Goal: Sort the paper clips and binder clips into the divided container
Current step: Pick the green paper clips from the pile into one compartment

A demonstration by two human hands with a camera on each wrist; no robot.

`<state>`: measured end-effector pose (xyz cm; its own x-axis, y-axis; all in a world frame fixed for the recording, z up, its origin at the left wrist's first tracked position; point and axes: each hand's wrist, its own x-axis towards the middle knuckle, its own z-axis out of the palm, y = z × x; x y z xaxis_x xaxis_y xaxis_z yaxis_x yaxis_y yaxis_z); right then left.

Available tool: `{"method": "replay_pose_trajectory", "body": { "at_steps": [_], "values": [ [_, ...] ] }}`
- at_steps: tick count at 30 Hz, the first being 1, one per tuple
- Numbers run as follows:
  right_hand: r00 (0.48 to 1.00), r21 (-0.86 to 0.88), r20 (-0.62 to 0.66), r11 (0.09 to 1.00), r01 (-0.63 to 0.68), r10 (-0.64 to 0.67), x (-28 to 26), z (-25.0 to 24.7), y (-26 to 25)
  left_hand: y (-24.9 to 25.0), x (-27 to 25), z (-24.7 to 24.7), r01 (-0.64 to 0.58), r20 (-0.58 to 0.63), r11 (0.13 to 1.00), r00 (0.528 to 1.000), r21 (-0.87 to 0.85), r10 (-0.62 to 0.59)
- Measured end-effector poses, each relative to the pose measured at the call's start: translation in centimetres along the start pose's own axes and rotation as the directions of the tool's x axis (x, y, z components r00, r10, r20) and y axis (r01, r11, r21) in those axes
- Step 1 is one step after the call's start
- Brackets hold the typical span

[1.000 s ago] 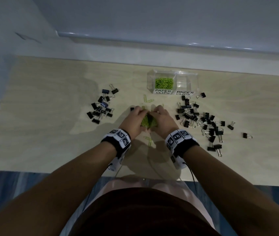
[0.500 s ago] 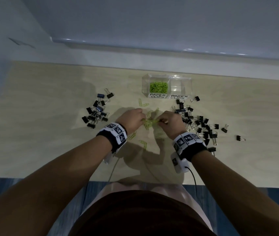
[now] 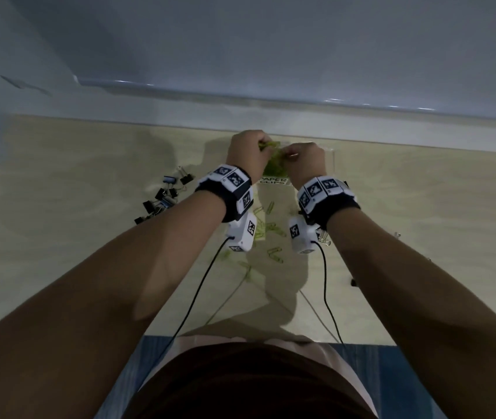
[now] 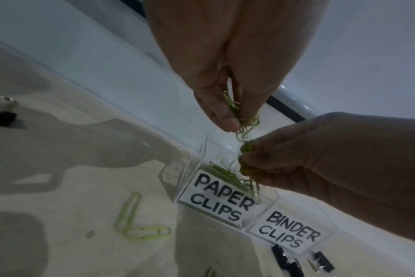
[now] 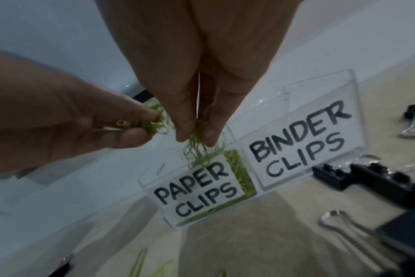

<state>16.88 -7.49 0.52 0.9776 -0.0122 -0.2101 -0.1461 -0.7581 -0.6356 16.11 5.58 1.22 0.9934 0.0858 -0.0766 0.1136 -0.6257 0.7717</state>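
Observation:
Both hands hover over the clear divided container (image 3: 333,158), each pinching a bunch of green paper clips. My left hand (image 3: 248,152) holds its bunch (image 4: 245,123) just above the compartment labelled PAPER CLIPS (image 4: 219,198). My right hand (image 3: 304,161) pinches another bunch (image 5: 197,148) that dangles into the same compartment, where green clips (image 5: 241,174) lie. The compartment labelled BINDER CLIPS (image 5: 298,136) looks empty. Loose green paper clips (image 3: 274,228) lie on the wooden table between my wrists. Black binder clips (image 3: 165,198) sit in a pile at the left.
More black binder clips (image 5: 367,180) lie right of the container, mostly hidden under my right arm in the head view. A pale wall ledge (image 3: 271,98) runs just behind the container. Two thin cables (image 3: 198,285) trail from my wrists toward the table's near edge.
Both hands lifted green paper clips from the middle of the table and carried them forward to above the container's paper-clip compartment. The camera also tilted.

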Motion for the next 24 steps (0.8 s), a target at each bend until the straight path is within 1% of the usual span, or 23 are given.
{"method": "replay_pose_trajectory", "body": {
  "at_steps": [1, 2, 4, 6, 7, 8, 10, 11, 12, 14, 16, 17, 18, 20, 22, 24],
  "values": [
    [0.999, -0.021, 0.025, 0.999, 0.037, -0.036, -0.2, 0.0, 0.2, 0.0, 0.4, 0.5, 0.016, 0.019, 1.000, 1.000, 0.021, -0.017],
    [0.996, -0.028, 0.022, 0.995, 0.093, -0.092, -0.6, -0.1, 0.5, -0.1, 0.7, 0.9, 0.025, 0.048, 0.999, 0.998, 0.042, -0.027],
    [0.980, 0.035, -0.059, 0.981, 0.190, -0.188, -1.9, -0.5, 1.5, -0.2, 0.7, 1.4, 0.020, 0.138, 0.997, 0.990, 0.068, -0.029],
    [0.954, 0.079, -0.161, 0.960, 0.269, -0.254, -3.5, -0.7, 2.6, -0.4, 0.3, 1.2, -0.014, 0.216, 0.999, 0.976, 0.039, 0.005],
    [0.936, 0.073, -0.190, 0.947, 0.314, -0.296, -4.3, -0.5, 3.1, -0.5, -0.2, 0.7, -0.039, 0.230, 0.999, 0.973, 0.008, 0.036],
    [0.922, 0.064, -0.191, 0.933, 0.355, -0.338, -4.9, -0.1, 3.6, -0.8, -0.7, 0.2, -0.075, 0.220, 0.997, 0.972, -0.017, 0.077],
    [0.911, 0.059, -0.119, 0.913, 0.404, -0.395, -6.1, 1.0, 4.1, -2.1, -1.9, -1.2, -0.156, 0.149, 0.988, 0.976, -0.012, 0.156],
    [0.903, 0.046, -0.061, 0.902, 0.428, -0.425, -6.5, 1.7, 4.1, -3.1, -2.8, -1.8, -0.182, 0.124, 0.983, 0.976, 0.027, 0.178],
    [0.894, 0.022, 0.009, 0.894, 0.447, -0.448, -6.8, 2.4, 4.1, -4.3, -3.8, -2.4, -0.202, 0.124, 0.976, 0.974, 0.080, 0.192],
    [0.876, -0.061, 0.180, 0.884, 0.464, -0.447, -7.2, 3.7, 3.3, -7.1, -6.4, -3.2, -0.218, 0.197, 0.959, 0.963, 0.182, 0.182],
    [0.841, -0.140, 0.353, 0.866, 0.480, -0.410, -7.3, 5.1, 2.1, -9.7, -8.8, -3.6, -0.230, 0.303, 0.934, 0.942, 0.273, 0.144],
    [0.822, -0.169, 0.411, 0.853, 0.493, -0.394, -7.3, 5.7, 1.6, -10.8, -9.7, -3.9, -0.242, 0.343, 0.920, 0.930, 0.309, 0.129],
    [0.808, -0.201, 0.443, 0.835, 0.513, -0.389, -7.3, 6.3, 1.1, -11.8, -10.2, -4.1, -0.249, 0.371, 0.907, 0.922, 0.339, 0.115],
    [0.791, -0.273, 0.477, 0.791, 0.548, -0.383, -7.3, 7.2, 0.7, -13.1, -10.7, -4.6, -0.252, 0.376, 0.887, 0.922, 0.387, 0.098],
    [0.792, -0.349, 0.519, 0.766, 0.539, -0.321, -7.6, 7.7, 0.9, -13.8, -11.0, -5.2, -0.246, 0.339, 0.864, 0.936, 0.438, 0.095],
    [0.791, -0.369, 0.539, 0.763, 0.531, -0.290, -8.4, 7.6, 1.6, -14.2, -11.4, -5.8, -0.231, 0.290, 0.847, 0.952, 0.480, 0.095]
  ]
}}
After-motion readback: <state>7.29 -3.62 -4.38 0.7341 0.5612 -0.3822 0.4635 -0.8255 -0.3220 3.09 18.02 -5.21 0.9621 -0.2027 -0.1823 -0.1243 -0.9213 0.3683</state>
